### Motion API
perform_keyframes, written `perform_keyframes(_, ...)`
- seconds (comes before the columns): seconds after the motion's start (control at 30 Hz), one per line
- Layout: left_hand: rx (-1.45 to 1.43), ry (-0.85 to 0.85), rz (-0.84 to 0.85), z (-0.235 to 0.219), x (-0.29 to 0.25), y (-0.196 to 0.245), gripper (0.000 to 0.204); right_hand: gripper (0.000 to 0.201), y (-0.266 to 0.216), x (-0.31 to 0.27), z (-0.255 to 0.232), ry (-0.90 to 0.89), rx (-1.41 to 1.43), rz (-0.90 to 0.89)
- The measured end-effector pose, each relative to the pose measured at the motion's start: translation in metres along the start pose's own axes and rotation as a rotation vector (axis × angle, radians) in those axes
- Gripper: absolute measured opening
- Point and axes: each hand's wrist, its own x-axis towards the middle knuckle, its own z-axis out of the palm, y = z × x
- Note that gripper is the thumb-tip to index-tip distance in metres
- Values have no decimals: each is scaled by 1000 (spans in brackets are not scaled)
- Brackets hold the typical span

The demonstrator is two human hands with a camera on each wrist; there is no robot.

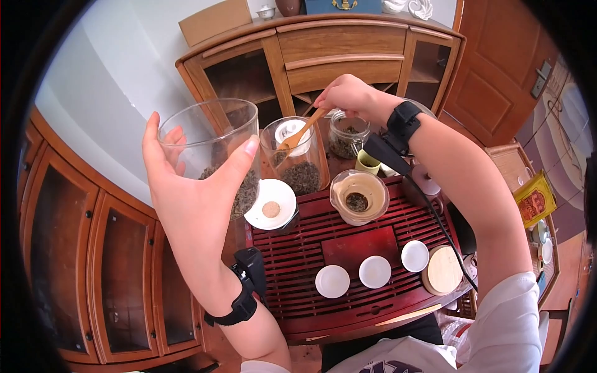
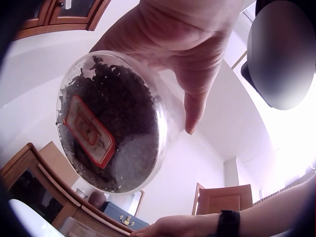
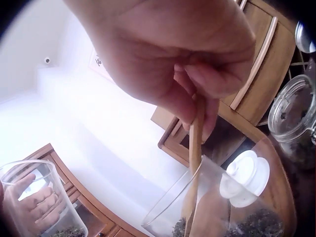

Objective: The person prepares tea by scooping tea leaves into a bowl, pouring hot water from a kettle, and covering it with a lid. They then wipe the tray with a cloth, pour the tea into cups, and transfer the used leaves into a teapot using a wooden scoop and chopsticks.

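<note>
My left hand (image 1: 193, 202) grips a tall clear jar (image 2: 118, 108) around its side, thumb near the rim. Dark tea leaves lie inside it, and its base carries a red-edged label. With its fingertips, my right hand (image 1: 356, 96) pinches the handle of a wooden spoon (image 1: 303, 137). The spoon slants down into a second clear jar (image 1: 301, 179), its bowl inside the rim with some leaves beside it. More dark leaves cover that jar's bottom. Through its wall a white lidded piece (image 3: 244, 177) shows behind.
A slatted red tea tray (image 1: 292, 261) bears three white cups (image 1: 375, 272), a strainer over a bowl (image 1: 359, 198) and a round wooden lid (image 1: 443, 271). Near my left wrist lies a white disc (image 1: 283, 196). A clip-top glass jar (image 1: 348, 133) and a green cup (image 1: 367, 161) stand behind.
</note>
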Motion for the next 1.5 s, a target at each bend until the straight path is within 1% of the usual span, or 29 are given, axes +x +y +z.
perform_keyframes(0.13, -1, 0, 5, 0, 1, -2, 106, 18, 7, 2, -7, 26, 83, 26)
perform_keyframes(0.2, 4, -4, 1, 0, 0, 0, 107, 16, 10, 1, -11, 37, 176, 62)
perform_keyframes(0.3, 13, -12, -3, 1, 0, 0, 107, 17, 14, -3, -16, 67, 234, 99)
perform_keyframes(0.43, 26, -25, -17, 0, 1, -1, 108, 17, 22, -2, -24, 60, 295, 124)
perform_keyframes(0.5, 35, -23, -20, 0, 1, -1, 108, 16, 25, -3, -29, 50, 407, 164)
perform_keyframes(0.57, 43, -23, -26, 1, 1, -3, 108, 16, 24, -4, -36, 59, 431, 148)
perform_keyframes(0.63, 50, -32, -40, 2, 3, -4, 108, 16, 13, -11, -43, 71, 454, 130)
perform_keyframes(0.7, 60, -33, -45, 2, 2, -3, 108, 15, -4, -19, -56, 125, 479, 64)
perform_keyframes(0.73, 75, -35, -54, 2, 2, -3, 108, 15, -13, -20, -65, 110, 516, 56)
perform_keyframes(0.77, 69, -34, -52, 3, 2, -3, 108, 14, -21, -23, -73, 130, 497, 32)
perform_keyframes(0.83, 102, -36, -58, 5, 2, -3, 109, 17, -40, -31, -84, 128, 470, 4)
perform_keyframes(0.87, 96, -33, -57, 7, 2, -5, 109, 18, -48, -36, -88, 111, 461, -40)
perform_keyframes(0.97, 101, -58, -37, 9, 2, -7, 111, 22, -74, -60, -84, 105, 384, -147)
perform_keyframes(1.0, 102, -71, -37, 10, 0, -4, 111, 22, -79, -66, -82, 106, 382, -149)
perform_keyframes(1.03, 103, -84, -39, 10, 0, -2, 111, 23, -84, -71, -79, 69, 359, -212)
perform_keyframes(1.07, 101, -82, -39, 10, -1, -2, 111, 24, -87, -76, -75, 33, 337, -274)
perform_keyframes(1.1, 90, -89, -14, 11, -1, -3, 111, 24, -88, -82, -68, 33, 335, -274)
perform_keyframes(1.17, 79, -95, 11, 10, -1, -3, 110, 24, -90, -96, -50, 57, 75, -464)
perform_keyframes(1.2, 80, -109, 2, 10, -1, 0, 110, 24, -93, -106, -41, 108, -62, -514)
perform_keyframes(1.23, 82, -123, -8, 9, -2, 1, 110, 24, -94, -110, -39, 105, -64, -516)
perform_keyframes(1.3, 50, -118, 5, 9, -1, -1, 110, 21, -95, -115, -36, 98, -26, -635)
perform_keyframes(1.33, 17, -118, 19, 10, -1, -3, 110, 27, -99, -119, -31, 156, -19, -640)
perform_keyframes(1.37, 17, -117, 16, 9, -1, -3, 110, 27, -95, -113, -37, 154, -21, -639)
perform_keyframes(1.43, 54, -107, -2, 7, 0, -2, 110, 26, -96, -103, -47, 192, 111, -681)
perform_keyframes(1.47, 54, -106, -4, 6, 0, -3, 110, 25, -91, -101, -46, 342, 102, -678)
perform_keyframes(1.5, 43, -91, -4, 4, 1, -5, 109, 25, -86, -96, -47, 340, 101, -677)
